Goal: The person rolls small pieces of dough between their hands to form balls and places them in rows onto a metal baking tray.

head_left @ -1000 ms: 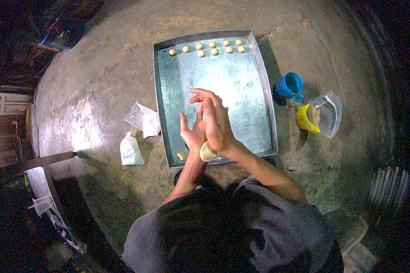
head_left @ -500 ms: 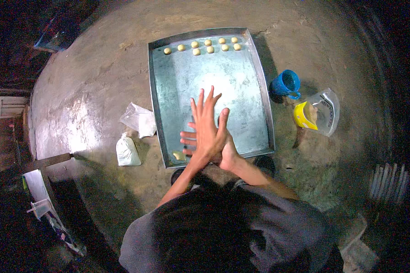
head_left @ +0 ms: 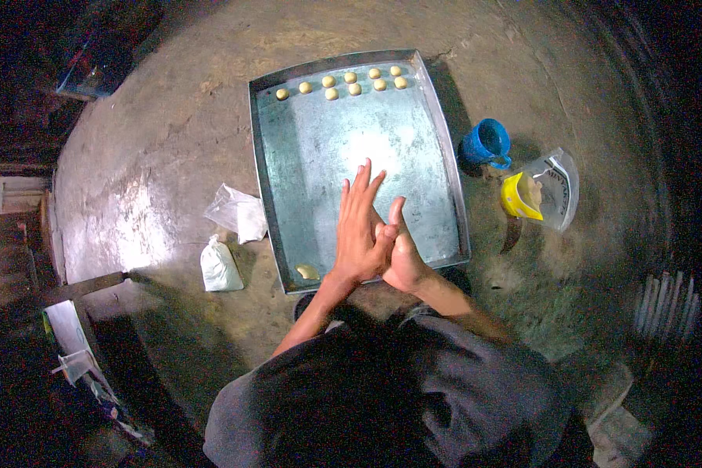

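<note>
My left hand (head_left: 357, 243) lies palm-in against my right hand (head_left: 405, 259), over the near part of a large metal baking tray (head_left: 296, 179). Its fingers are stretched out and point away from me. The right thumb sticks up, while the other right fingers are hidden behind the left hand. Whatever may be between the palms cannot be seen. Along the tray's far end sit several small round dough balls (head_left: 350, 78) in two rows. A flat, irregular scrap of dough (head_left: 308, 272) rests in the near left corner.
Right of the tray stand a blue mug (head_left: 487, 142) and a yellow container (head_left: 520, 195) with a pale lump, beside a clear printed plastic bag (head_left: 560, 191). To the left are a bag of white powder (head_left: 221, 265) and another plastic bag (head_left: 246, 214). All are on a concrete floor (head_left: 171, 132).
The hands have slid against each other. The right fingers, spread out to the left of the left hand before, are now hidden behind it. The view has shifted slightly.
</note>
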`<state>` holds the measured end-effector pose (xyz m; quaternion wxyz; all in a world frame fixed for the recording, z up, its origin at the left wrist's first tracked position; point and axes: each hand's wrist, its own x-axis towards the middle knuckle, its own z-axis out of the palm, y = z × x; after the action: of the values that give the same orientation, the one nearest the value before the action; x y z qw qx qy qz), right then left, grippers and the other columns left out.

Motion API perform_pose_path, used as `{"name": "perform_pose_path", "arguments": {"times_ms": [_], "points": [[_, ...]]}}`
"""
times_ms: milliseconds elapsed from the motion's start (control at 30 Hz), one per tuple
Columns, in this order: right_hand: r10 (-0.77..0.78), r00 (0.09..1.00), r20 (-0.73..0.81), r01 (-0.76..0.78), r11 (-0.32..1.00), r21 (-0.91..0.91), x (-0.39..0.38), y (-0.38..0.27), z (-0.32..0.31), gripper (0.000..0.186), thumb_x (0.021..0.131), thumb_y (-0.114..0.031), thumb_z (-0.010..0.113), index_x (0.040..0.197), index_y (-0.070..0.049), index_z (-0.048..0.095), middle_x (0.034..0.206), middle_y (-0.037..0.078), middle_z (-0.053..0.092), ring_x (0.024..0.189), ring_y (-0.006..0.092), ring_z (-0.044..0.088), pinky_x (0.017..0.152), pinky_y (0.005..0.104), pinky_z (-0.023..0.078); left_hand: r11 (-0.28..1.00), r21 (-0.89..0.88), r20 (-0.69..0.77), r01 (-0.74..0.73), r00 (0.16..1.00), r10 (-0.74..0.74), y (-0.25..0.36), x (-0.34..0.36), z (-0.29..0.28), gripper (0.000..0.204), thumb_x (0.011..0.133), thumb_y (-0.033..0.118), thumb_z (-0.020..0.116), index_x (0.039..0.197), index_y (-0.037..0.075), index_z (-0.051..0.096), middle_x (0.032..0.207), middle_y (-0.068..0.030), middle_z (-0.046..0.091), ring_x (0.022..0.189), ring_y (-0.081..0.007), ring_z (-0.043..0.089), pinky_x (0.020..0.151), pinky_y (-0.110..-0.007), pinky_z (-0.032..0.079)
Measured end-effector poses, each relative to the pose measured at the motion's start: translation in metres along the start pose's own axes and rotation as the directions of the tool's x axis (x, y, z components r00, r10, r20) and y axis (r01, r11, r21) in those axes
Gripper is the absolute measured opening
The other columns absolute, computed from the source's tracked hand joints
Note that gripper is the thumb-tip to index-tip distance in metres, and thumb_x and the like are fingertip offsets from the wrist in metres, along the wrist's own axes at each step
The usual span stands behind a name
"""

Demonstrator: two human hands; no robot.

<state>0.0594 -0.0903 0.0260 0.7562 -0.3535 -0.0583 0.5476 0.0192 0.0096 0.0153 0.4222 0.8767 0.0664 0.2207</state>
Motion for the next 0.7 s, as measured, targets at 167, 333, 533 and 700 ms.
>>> {"name": "perform_pose_path", "arguments": {"times_ms": [167,333,533,700], "points": [[-0.045,0.999,-0.012,0.046,0.998,0.051,0.001,-0.012,0.008,0.094,0.094,-0.077,0.018,0.16,-0.011,0.004,0.166,0.006,0.012,0.151,0.0214,0.019,0.122,0.0403,0.02,0.989,-0.109,-0.052,0.104,0.993,-0.11,0.002,0.005,0.007,0.078,0.1,0.062,0.025,0.143,0.001,0.045,0.16,-0.0225,0.026,0.151,-0.0419,0.015,0.121,-0.057,0.005],[-0.178,0.984,-0.018,0.161,0.927,-0.338,0.006,-0.009,0.01,0.092,0.094,-0.076,0.013,0.159,-0.013,-0.01,0.167,0.008,-0.004,0.153,0.0246,0.001,0.123,0.0423,0.009,0.823,-0.515,-0.048,0.24,0.951,-0.307,-0.008,0.006,0.015,0.077,0.102,0.062,0.024,0.146,0.002,0.041,0.162,-0.0181,0.022,0.152,-0.0356,0.015,0.122,-0.053,0.01],[-0.457,0.861,0.223,0.319,0.143,-0.937,0.026,-0.019,0.021,0.11,0.09,-0.081,0.023,0.156,0.004,0.001,0.162,0.03,-0.004,0.148,0.0522,-0.005,0.117,0.0643,-0.001,-0.477,-0.875,0.311,0.086,0.854,-0.416,-0.008,-0.006,-0.025,0.085,0.096,0.072,0.028,0.156,0.011,0.026,0.163,-0.0123,0.024,0.149,-0.0293,0.026,0.122,-0.045,0.019],[-0.557,0.79,0.257,0.299,-0.017,-0.954,0.024,-0.06,0.001,0.063,0.104,-0.037,0.042,0.157,-0.008,0.023,0.163,0.029,0.005,0.149,0.0505,-0.001,0.116,0.0655,0.0,-0.513,-0.847,0.358,0.14,0.864,-0.355,0.003,0.004,-0.021,0.089,0.094,0.074,0.033,0.157,0.012,0.026,0.161,-0.0126,0.029,0.145,-0.0284,0.033,0.118,-0.042,0.026]]}}
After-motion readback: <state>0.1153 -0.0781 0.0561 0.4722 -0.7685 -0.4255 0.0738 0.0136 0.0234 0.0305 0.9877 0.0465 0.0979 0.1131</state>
